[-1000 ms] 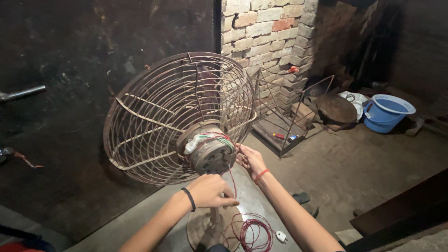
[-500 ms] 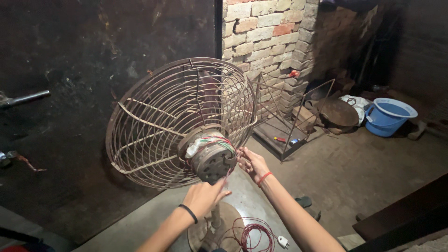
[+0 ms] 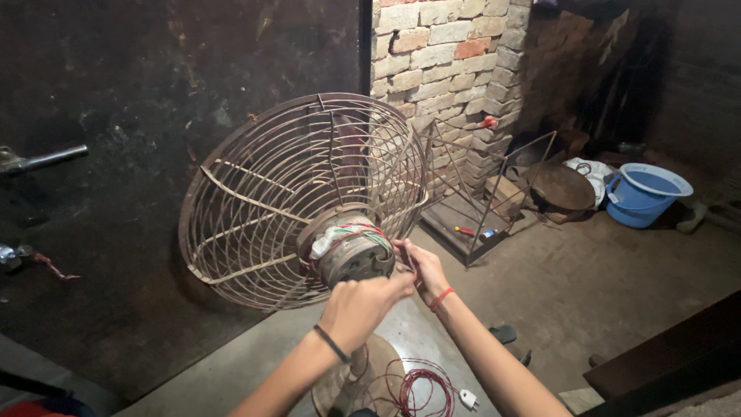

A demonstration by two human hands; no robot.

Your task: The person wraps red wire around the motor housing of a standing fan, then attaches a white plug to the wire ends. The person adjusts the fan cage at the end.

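Two hands are showing: one left hand (image 3: 361, 307) and one right hand (image 3: 421, 266), each wearing one wristband, the left one dark (image 3: 333, 344) and the right one red (image 3: 441, 298). One pedestal fan (image 3: 309, 201) is standing on one bench (image 3: 255, 371), with one coil of red wire (image 3: 421, 386) and one white plug (image 3: 468, 398) lying there. On the floor, one blue tub (image 3: 647, 194), one round dark pan (image 3: 562, 188) and one metal frame (image 3: 482, 193) are sitting.

Both hands work at the exposed wound motor (image 3: 351, 253) of a rusty round wire-cage pedestal fan (image 3: 301, 197): the left hand (image 3: 361, 303) beneath it, the right hand (image 3: 421, 266) at its side; red coiled wire (image 3: 423, 384) lies on the grey tabletop (image 3: 255, 363).
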